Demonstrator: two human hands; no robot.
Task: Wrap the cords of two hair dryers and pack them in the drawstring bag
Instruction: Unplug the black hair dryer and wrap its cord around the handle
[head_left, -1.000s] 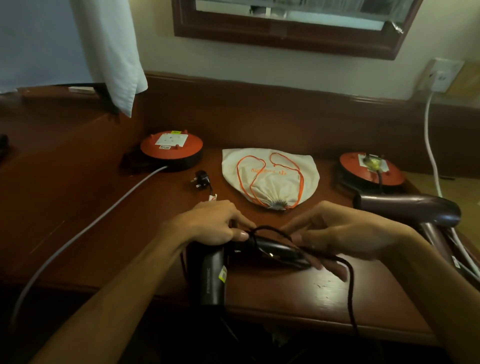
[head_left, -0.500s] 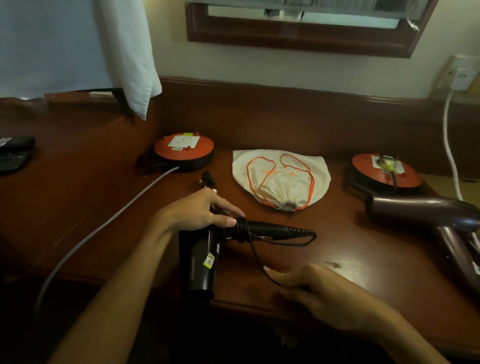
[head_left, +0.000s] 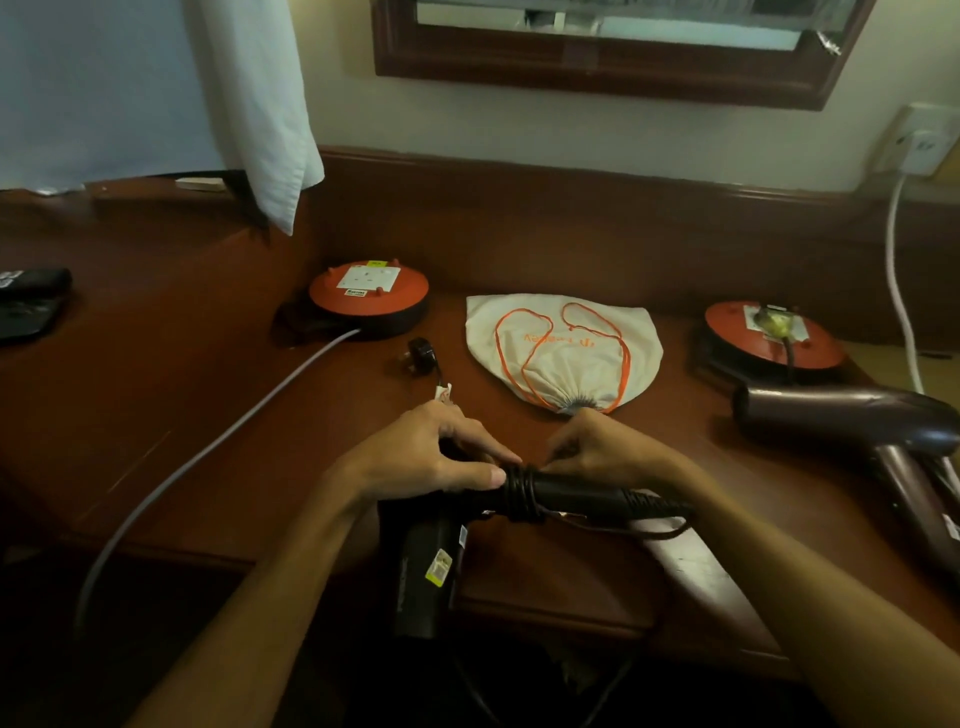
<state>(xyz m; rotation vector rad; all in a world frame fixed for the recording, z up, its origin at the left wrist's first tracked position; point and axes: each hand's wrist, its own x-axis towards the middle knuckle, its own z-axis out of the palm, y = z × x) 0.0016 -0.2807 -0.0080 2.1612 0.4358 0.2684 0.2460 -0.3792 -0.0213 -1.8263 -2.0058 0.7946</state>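
Several cord turns are sitting on the black hair dryer handle, running rightward; left hand is pinning them, right hand is pinching cord just behind.

Two hair dryers: a black hair dryer under my hands and a maroon hair dryer at the right of the table. One drawstring bag with orange cords. Two orange cable reels: a left reel and a right reel. One black plug. Two hands of mine: my left hand and my right hand. One mirror frame. One wall socket.
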